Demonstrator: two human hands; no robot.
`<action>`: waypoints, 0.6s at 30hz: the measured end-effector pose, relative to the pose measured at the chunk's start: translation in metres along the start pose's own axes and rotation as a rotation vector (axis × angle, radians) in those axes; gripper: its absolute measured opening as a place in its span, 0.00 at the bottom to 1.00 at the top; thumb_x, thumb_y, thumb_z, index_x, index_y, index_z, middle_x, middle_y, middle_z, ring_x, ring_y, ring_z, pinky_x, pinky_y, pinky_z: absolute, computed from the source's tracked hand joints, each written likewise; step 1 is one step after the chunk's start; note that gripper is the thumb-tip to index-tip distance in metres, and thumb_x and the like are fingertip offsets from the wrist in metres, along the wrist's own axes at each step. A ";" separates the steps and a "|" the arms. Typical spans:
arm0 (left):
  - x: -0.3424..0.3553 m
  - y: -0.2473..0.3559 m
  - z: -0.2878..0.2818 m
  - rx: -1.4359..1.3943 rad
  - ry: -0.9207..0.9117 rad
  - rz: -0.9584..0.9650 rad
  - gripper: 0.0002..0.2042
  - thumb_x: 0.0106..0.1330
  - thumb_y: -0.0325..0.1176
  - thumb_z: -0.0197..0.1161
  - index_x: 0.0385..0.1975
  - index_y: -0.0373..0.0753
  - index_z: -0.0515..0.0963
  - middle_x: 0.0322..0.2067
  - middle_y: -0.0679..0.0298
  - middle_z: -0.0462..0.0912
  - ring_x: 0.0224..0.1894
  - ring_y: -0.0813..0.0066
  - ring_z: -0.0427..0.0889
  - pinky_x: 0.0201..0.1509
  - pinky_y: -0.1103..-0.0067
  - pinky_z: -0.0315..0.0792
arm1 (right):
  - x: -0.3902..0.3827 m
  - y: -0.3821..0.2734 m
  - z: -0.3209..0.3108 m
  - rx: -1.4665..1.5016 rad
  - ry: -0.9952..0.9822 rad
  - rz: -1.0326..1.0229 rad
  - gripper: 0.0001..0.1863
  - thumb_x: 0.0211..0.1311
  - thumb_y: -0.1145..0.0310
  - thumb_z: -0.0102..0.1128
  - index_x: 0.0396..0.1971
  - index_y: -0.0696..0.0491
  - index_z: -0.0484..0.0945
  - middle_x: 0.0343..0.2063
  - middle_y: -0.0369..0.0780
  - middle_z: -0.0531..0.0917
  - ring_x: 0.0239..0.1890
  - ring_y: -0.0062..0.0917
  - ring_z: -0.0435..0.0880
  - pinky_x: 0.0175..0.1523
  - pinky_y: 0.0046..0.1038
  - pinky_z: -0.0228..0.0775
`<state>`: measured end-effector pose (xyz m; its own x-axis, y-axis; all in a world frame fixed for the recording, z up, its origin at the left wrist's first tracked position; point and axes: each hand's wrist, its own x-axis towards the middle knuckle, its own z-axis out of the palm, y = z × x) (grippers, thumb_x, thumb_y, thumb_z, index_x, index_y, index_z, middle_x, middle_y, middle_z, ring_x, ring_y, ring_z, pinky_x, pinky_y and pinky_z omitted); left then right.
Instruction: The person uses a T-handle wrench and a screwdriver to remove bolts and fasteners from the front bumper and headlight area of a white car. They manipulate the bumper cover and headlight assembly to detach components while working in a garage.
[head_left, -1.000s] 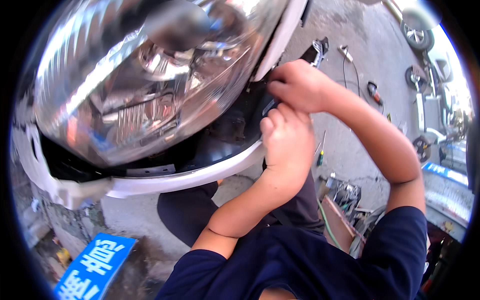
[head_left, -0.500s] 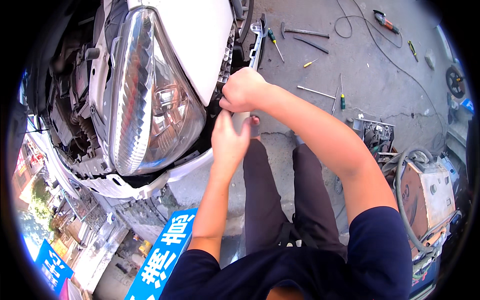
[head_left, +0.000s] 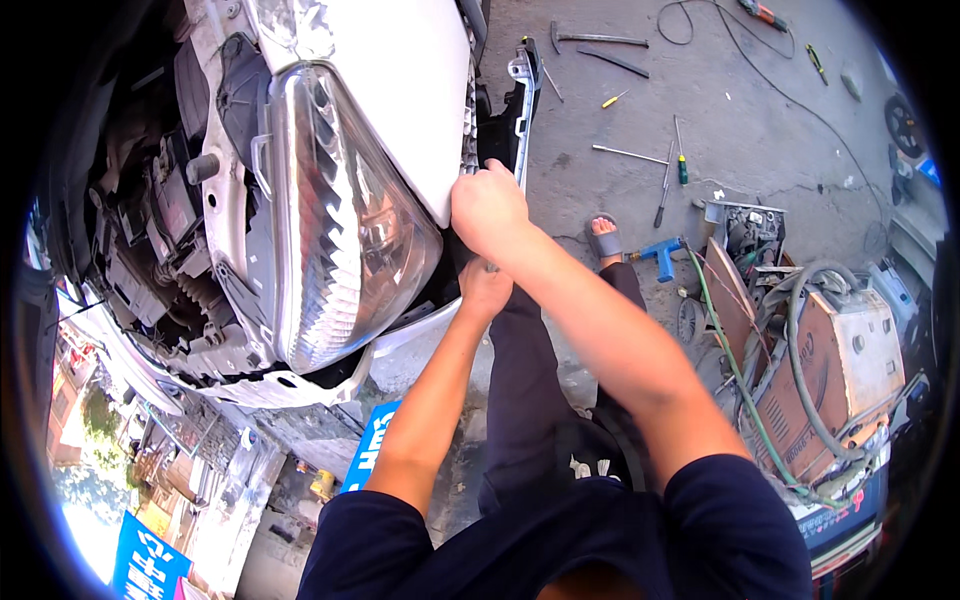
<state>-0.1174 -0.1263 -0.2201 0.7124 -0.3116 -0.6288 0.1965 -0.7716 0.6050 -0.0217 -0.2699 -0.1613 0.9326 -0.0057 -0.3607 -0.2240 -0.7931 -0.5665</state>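
Head-worn, the fisheye camera looked steeply down at close range, with the right hand (head_left: 489, 209) and the left hand (head_left: 486, 288) near mid-frame and the headlight (head_left: 350, 225) left of centre.

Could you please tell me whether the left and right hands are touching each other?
Cannot tell: in the head view, the right hand crosses in front of part of the left hand, hiding any contact or gap.

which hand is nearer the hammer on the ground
Right. In the picture, the right hand is below and left of the hammer; the left hand is lower still, farther from it.
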 end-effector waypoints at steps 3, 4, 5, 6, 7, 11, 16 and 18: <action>0.002 0.001 0.000 0.103 -0.129 -0.034 0.26 0.66 0.55 0.59 0.51 0.38 0.82 0.53 0.48 0.85 0.59 0.47 0.80 0.61 0.61 0.73 | 0.002 -0.014 -0.005 0.037 0.003 0.095 0.07 0.50 0.75 0.60 0.26 0.59 0.86 0.28 0.52 0.87 0.37 0.46 0.86 0.49 0.40 0.78; 0.000 0.002 0.000 0.122 -0.128 -0.028 0.26 0.68 0.54 0.59 0.54 0.38 0.81 0.55 0.48 0.83 0.59 0.48 0.80 0.61 0.60 0.72 | 0.003 -0.015 -0.008 0.014 0.021 0.140 0.07 0.51 0.76 0.59 0.27 0.60 0.86 0.28 0.53 0.86 0.37 0.47 0.86 0.49 0.41 0.78; -0.003 0.003 0.000 0.103 -0.093 -0.010 0.26 0.68 0.53 0.59 0.55 0.38 0.80 0.55 0.48 0.83 0.59 0.47 0.80 0.61 0.60 0.72 | 0.004 -0.015 -0.009 0.232 0.162 0.379 0.08 0.54 0.77 0.58 0.30 0.62 0.85 0.31 0.56 0.86 0.41 0.52 0.86 0.50 0.46 0.77; -0.007 0.004 0.000 0.084 -0.056 0.009 0.25 0.69 0.52 0.59 0.56 0.38 0.80 0.55 0.48 0.83 0.59 0.47 0.80 0.61 0.60 0.72 | 0.005 -0.014 -0.009 0.264 0.278 0.426 0.08 0.57 0.76 0.59 0.32 0.63 0.84 0.32 0.57 0.86 0.43 0.54 0.85 0.51 0.47 0.77; -0.010 0.005 0.001 0.072 -0.042 -0.004 0.25 0.69 0.52 0.59 0.56 0.38 0.79 0.55 0.48 0.83 0.58 0.47 0.80 0.62 0.60 0.72 | 0.007 -0.013 -0.007 0.298 0.422 0.406 0.09 0.59 0.75 0.59 0.34 0.64 0.83 0.34 0.59 0.85 0.45 0.56 0.84 0.52 0.49 0.77; -0.013 -0.001 0.003 0.051 -0.017 0.061 0.22 0.70 0.48 0.59 0.52 0.35 0.80 0.54 0.49 0.83 0.57 0.47 0.81 0.62 0.60 0.73 | 0.008 -0.015 0.023 0.821 0.182 0.875 0.17 0.69 0.67 0.54 0.43 0.68 0.81 0.34 0.54 0.86 0.38 0.41 0.86 0.48 0.42 0.75; -0.004 -0.019 0.007 0.323 -0.181 0.036 0.28 0.69 0.62 0.58 0.60 0.49 0.76 0.55 0.49 0.83 0.58 0.47 0.81 0.59 0.56 0.73 | 0.009 -0.025 0.073 1.632 0.257 1.502 0.16 0.75 0.61 0.46 0.46 0.51 0.83 0.44 0.40 0.86 0.48 0.31 0.81 0.54 0.44 0.70; -0.005 -0.023 0.007 0.206 -0.131 0.024 0.28 0.70 0.63 0.56 0.60 0.49 0.77 0.55 0.50 0.83 0.58 0.47 0.80 0.60 0.57 0.73 | 0.012 -0.024 0.084 1.784 0.340 1.283 0.16 0.76 0.63 0.45 0.51 0.53 0.80 0.46 0.43 0.86 0.46 0.33 0.84 0.53 0.41 0.76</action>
<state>-0.1296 -0.1109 -0.2342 0.6189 -0.3906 -0.6815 0.0288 -0.8557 0.5166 -0.0292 -0.1996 -0.2146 0.0759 -0.1430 -0.9868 -0.3366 0.9279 -0.1604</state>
